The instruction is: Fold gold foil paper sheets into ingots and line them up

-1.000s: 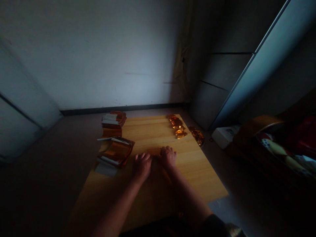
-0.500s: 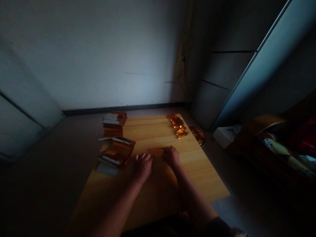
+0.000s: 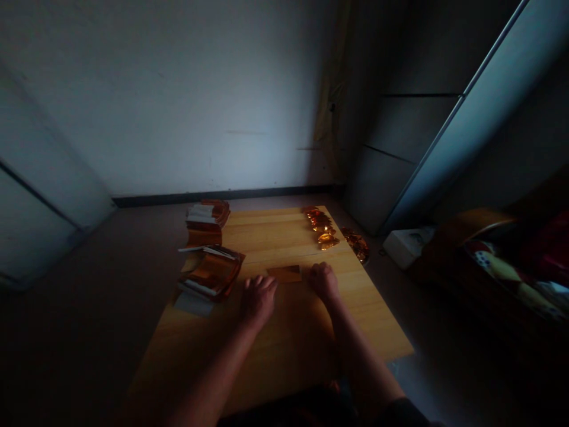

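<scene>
Quietly Flat: a Coppery Sheet Between Two Hands

A small coppery sheet [image 3: 285, 274] lies flat on the wooden counter [image 3: 275, 237], between the person's two hands, its right end darker along the upper edge. The left hand [image 3: 258, 299] rests at its near left corner, fingers bent; whether they touch or pinch that corner cannot be told. The right hand [image 3: 324, 281] is just beyond the right end, apart from the sheet, its fingers curled inward; whether they close on anything cannot be made out.

Close by the left hand, a stack of orange sheets [image 3: 213, 271] with pale strips crowds that side, with a grey paper [image 3: 194, 304] at its near edge. Behind it, a second stack [image 3: 207, 214] fills the far left corner. Toward the far right corner runs a row of shiny gold pieces [image 3: 320, 228], well apart from both hands. Past the counter's right edge sits a heap of gold foil [image 3: 357, 245], partly hidden by the counter.

Farther right are a white box [image 3: 403, 247] and a wooden armrest [image 3: 482, 220] beside patterned cloth [image 3: 502, 268]. The forearms hide some of the near counter.
</scene>
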Motion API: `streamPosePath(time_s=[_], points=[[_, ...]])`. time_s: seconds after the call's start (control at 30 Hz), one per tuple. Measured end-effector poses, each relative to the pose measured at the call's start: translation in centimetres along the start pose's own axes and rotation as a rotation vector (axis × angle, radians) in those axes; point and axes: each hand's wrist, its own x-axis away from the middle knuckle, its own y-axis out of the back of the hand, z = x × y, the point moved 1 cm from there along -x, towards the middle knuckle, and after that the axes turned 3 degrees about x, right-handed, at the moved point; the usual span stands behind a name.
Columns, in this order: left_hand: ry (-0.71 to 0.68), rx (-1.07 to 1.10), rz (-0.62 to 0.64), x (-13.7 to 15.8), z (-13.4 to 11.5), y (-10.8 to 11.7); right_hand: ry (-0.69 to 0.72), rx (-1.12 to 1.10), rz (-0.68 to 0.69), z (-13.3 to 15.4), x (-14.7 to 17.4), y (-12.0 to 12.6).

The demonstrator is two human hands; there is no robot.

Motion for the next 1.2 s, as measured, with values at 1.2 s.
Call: streamPosePath(time_s=[1.2], points=[[-0.036, -0.028, -0.077, 0.0, 0.2, -0.4, -0.201, -0.104, -0.064, 2.2, 0.2, -0.3]])
